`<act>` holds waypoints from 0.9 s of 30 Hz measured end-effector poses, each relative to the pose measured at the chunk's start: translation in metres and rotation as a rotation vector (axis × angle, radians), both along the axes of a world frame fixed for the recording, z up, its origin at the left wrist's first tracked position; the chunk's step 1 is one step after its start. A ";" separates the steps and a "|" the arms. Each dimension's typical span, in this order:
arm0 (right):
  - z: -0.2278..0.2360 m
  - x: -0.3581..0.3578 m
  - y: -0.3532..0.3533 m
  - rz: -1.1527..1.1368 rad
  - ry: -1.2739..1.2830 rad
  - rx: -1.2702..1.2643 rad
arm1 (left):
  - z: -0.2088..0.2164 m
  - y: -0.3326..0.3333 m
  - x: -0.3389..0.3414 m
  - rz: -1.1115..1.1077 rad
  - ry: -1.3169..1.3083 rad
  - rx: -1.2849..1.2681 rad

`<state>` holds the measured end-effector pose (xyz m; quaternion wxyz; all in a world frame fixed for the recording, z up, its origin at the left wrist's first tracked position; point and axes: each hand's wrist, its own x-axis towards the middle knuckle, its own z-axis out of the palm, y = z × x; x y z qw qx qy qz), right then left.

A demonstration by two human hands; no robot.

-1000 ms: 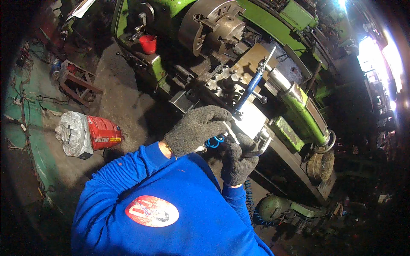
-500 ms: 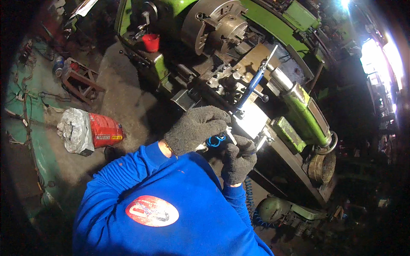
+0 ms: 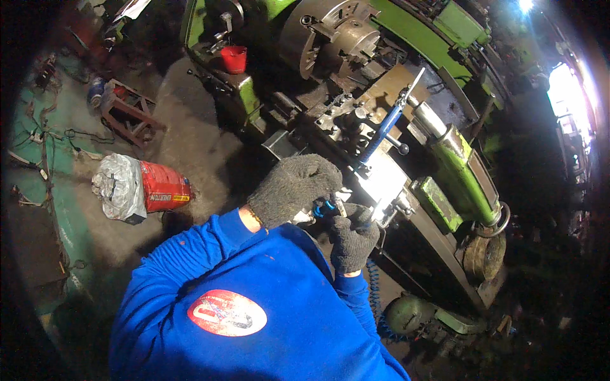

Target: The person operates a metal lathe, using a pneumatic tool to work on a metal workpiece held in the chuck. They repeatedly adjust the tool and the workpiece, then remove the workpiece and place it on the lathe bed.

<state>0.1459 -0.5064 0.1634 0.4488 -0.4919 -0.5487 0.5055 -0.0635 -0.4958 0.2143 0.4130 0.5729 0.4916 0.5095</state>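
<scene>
Both my hands wear dark grey knit gloves and meet in front of my chest. My left hand (image 3: 295, 190) is closed, with a whitish object with a blue loop-like part (image 3: 324, 208) showing beneath its fingers; its kind is unclear. My right hand (image 3: 354, 238) is just beside it, thumb and fingers pinching a small pale piece (image 3: 341, 207). The fingertips nearly touch. Just beyond them a bright white flat surface (image 3: 386, 178) lies on the lathe carriage, and a blue-bodied tool with a metal crossbar (image 3: 384, 130) stands tilted over it.
The green lathe has a large chuck (image 3: 337, 38), a tailstock (image 3: 467, 171) with a handwheel, and a red cup (image 3: 234, 59) on a ledge. At left stand a red container with clear plastic (image 3: 162, 186) and a brown metal frame (image 3: 130, 114). A blue coiled hose (image 3: 374, 286) hangs below right.
My view has shifted a little, so the lathe and floor things sit slightly farther right. Both hands stay together; the small pale piece between them has turned slightly more upright.
</scene>
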 end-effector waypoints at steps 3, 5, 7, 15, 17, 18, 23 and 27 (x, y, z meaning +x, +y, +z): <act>0.000 -0.003 0.004 0.046 -0.053 -0.003 | 0.006 -0.002 -0.002 0.010 -0.187 -0.178; 0.007 -0.012 0.005 0.031 -0.038 -0.073 | 0.000 0.000 -0.006 0.026 -0.181 -0.163; 0.007 -0.019 0.008 0.042 -0.037 -0.087 | -0.002 0.001 -0.012 0.041 -0.145 -0.157; 0.026 -0.059 0.019 0.209 0.146 -0.409 | 0.007 -0.005 -0.046 0.150 0.001 -0.324; 0.029 -0.076 0.021 0.225 0.225 -0.532 | 0.001 -0.008 -0.058 0.157 -0.051 -0.283; 0.028 -0.082 0.021 0.247 0.270 -0.642 | -0.003 -0.011 -0.065 0.166 -0.081 -0.259; -0.045 -0.108 0.020 0.507 0.175 -0.350 | -0.007 -0.024 -0.103 0.224 -0.211 -0.285; -0.016 -0.156 0.004 0.399 0.672 -0.785 | -0.003 -0.036 -0.142 0.199 -0.223 -0.301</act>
